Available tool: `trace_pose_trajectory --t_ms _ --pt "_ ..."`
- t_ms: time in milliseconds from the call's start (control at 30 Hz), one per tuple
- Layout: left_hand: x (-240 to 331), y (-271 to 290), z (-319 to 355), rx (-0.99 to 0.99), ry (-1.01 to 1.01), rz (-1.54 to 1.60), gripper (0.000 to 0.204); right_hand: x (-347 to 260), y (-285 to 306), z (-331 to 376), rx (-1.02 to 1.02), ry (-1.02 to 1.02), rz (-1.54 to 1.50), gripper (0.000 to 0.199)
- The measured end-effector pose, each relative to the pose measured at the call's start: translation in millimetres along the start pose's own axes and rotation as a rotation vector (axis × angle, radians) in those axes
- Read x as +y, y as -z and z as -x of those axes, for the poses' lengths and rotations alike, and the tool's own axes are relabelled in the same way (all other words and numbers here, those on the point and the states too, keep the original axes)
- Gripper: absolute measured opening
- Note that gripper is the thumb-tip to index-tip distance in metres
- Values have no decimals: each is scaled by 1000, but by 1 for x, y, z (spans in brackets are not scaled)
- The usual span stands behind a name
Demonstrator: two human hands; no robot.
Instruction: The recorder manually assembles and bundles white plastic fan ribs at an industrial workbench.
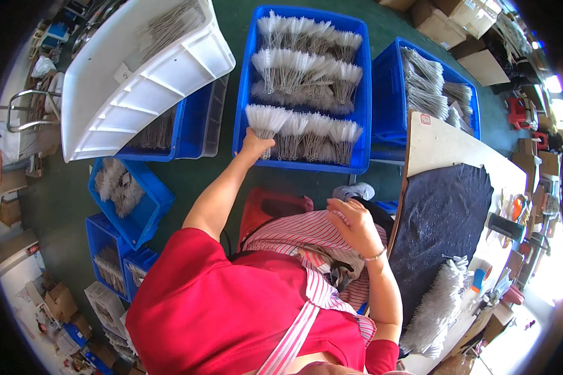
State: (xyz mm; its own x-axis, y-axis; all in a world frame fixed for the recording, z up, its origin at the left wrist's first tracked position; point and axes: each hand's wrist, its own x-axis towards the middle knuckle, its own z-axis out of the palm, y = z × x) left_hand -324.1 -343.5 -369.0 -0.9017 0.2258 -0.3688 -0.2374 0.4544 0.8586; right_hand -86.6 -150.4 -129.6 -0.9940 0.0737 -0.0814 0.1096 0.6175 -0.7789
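Observation:
My left hand [256, 146] reaches to the front left corner of a large blue crate [306, 166]. Its fingers are wrapped round the wire handles of a bundle of white-bristled tube brushes [267, 117], whose bristle ends point away from me. More brush bundles [319, 130] stand beside it, and further rows [309, 65] fill the crate behind. Over my lap, my right hand [355, 226] hovers with loosely bent fingers and nothing visible in it. A striped apron [288, 234] lies beneath that hand.
At right, a board table [438, 137] carries a dark cloth [447, 206] and a pile of white brushes [438, 306]. Another blue crate [388, 94] of brushes stands behind it. A tilted white crate [169, 81] and smaller blue bins [150, 206] are at left. A red stool [256, 206] sits ahead.

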Motion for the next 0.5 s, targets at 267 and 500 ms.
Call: trace_pose_trajectory --t_ms 267,500 --pt "-60 6 -50 -359 480 211 29 24 -29 -38 31 69 -73 25" --pt "-53 -1 -49 -459 625 360 23 35 -27 -17 64 25 -38 25"
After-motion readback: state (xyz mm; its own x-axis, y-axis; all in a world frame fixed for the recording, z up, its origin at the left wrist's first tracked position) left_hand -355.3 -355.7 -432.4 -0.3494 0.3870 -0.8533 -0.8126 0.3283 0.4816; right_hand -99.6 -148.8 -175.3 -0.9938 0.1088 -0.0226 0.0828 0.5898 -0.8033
